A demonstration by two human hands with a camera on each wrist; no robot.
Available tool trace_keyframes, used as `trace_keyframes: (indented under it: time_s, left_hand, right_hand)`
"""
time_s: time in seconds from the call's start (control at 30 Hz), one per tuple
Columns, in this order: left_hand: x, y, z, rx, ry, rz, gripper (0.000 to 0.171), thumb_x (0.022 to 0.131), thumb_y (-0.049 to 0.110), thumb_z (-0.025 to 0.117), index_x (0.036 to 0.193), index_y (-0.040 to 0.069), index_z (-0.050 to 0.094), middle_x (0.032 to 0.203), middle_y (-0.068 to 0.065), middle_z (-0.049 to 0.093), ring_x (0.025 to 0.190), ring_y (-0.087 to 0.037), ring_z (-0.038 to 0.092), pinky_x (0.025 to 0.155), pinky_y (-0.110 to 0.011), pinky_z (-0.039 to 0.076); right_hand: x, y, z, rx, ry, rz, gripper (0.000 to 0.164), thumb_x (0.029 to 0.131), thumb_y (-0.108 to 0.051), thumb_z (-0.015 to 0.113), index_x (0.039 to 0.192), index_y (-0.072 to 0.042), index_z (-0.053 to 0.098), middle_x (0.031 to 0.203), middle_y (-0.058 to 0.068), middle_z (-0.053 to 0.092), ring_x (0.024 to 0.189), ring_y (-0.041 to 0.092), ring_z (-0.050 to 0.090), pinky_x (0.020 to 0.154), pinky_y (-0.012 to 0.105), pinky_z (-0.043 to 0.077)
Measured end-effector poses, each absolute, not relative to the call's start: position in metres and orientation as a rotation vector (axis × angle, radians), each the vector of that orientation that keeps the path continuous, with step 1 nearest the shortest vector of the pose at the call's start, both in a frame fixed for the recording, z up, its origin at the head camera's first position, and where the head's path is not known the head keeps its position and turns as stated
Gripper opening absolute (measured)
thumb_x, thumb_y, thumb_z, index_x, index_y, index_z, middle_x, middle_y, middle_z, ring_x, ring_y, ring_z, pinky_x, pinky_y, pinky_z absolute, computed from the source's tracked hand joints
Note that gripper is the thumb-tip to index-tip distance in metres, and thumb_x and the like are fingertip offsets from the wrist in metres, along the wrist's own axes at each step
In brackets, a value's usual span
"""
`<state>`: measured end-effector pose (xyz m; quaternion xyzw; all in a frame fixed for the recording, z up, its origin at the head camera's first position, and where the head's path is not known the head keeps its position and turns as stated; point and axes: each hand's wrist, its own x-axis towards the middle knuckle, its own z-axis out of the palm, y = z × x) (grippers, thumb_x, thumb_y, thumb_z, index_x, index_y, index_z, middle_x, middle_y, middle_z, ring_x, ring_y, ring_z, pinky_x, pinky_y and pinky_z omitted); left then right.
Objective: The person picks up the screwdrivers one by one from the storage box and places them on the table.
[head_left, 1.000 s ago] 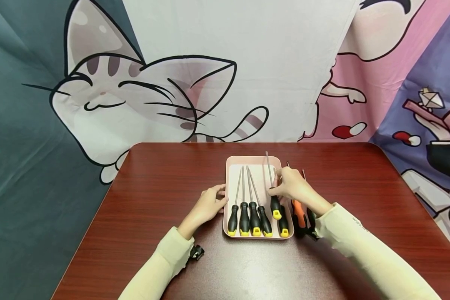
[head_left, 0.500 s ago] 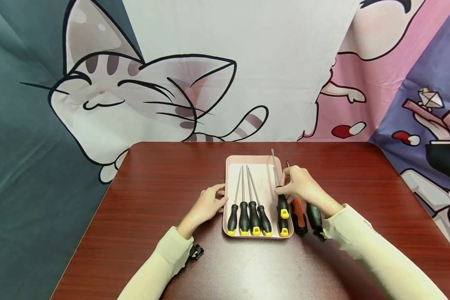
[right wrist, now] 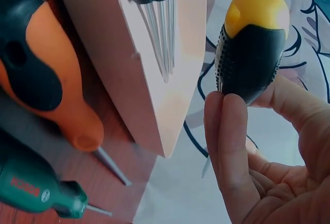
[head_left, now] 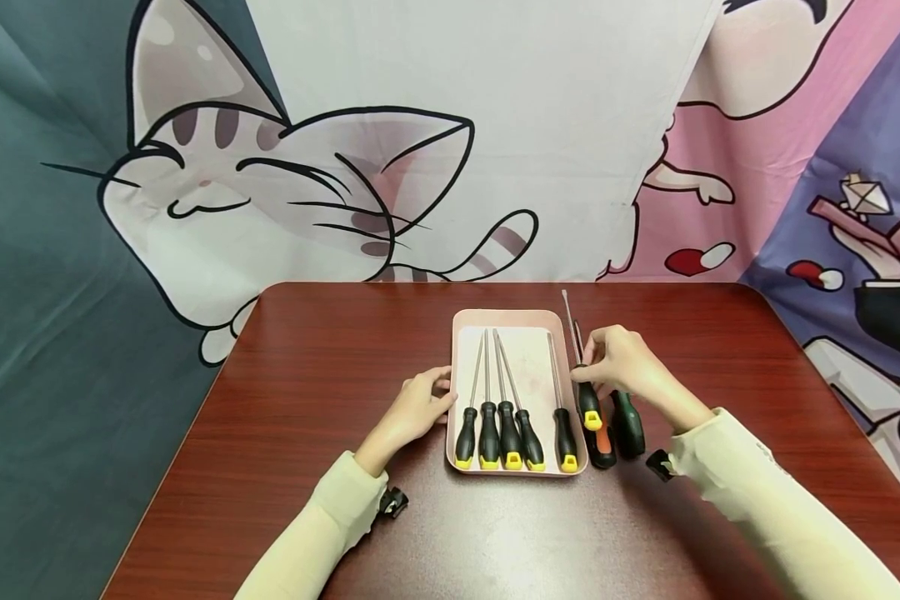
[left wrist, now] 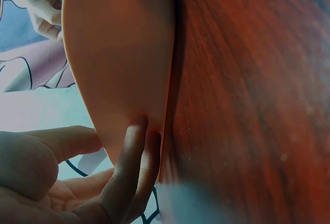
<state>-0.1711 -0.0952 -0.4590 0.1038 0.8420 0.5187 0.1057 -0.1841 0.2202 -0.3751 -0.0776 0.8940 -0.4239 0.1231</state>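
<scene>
My right hand (head_left: pixel 617 358) pinches a flat-tipped screwdriver (head_left: pixel 588 404) by its black, yellow-ended handle, holding it just outside the tray's right edge. In the right wrist view, this screwdriver's handle (right wrist: pixel 255 38) stands above the fingertips. My left hand (head_left: pixel 420 407) holds the left side of the shallow pink tray (head_left: pixel 506 317), thumb at the rim and fingers on the outer wall (left wrist: pixel 121 53). Inside the tray several similar screwdrivers (head_left: pixel 510 437) lie at the left, shafts pointing away, with another screwdriver (head_left: pixel 565 442) alone at the right.
Right of the tray lie an orange-and-black screwdriver (right wrist: pixel 62 64), partly hidden in the head view, and a green screwdriver (right wrist: pixel 36 182). The reddish-brown table (head_left: pixel 330 350) extends around them. Behind it hangs a cartoon cat curtain (head_left: pixel 270 208).
My right hand has carried the screwdriver rightward from above the tray to beyond its right rim, over the orange-and-black one. My left hand and the tray stay put.
</scene>
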Motion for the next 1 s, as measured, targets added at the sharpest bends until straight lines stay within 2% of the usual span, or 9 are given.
trace_keyframes:
  time_s: [0.3, 1.0]
  left_hand:
    - [-0.172, -0.094, -0.459, 0.299, 2.483, 1.52, 0.047, 0.096, 0.002, 0.061, 0.141, -0.007, 0.049, 0.118, -0.026, 0.064, 0.076, -0.023, 0.071, 0.059, -0.026, 0.061]
    - [-0.17, -0.095, -0.458, 0.3, 2.459, 1.542, 0.046, 0.097, 0.001, 0.06, 0.141, -0.009, 0.048, 0.117, -0.027, 0.064, 0.08, -0.027, 0.072, 0.061, -0.027, 0.061]
  right_hand:
    - [-0.184, 0.233, -0.373, -0.214, 2.615, -1.254, 0.022, 0.079, -0.002, 0.077, 0.078, 0.003, 0.055, 0.066, 0.008, 0.062, 0.055, 0.024, 0.067, 0.056, 0.048, 0.062]
    - [-0.179, 0.264, -0.373, -0.183, 2.683, -1.255, 0.023, 0.08, -0.003, 0.079, 0.081, 0.004, 0.057, 0.067, 0.007, 0.063, 0.055, 0.022, 0.067, 0.051, 0.039, 0.061]
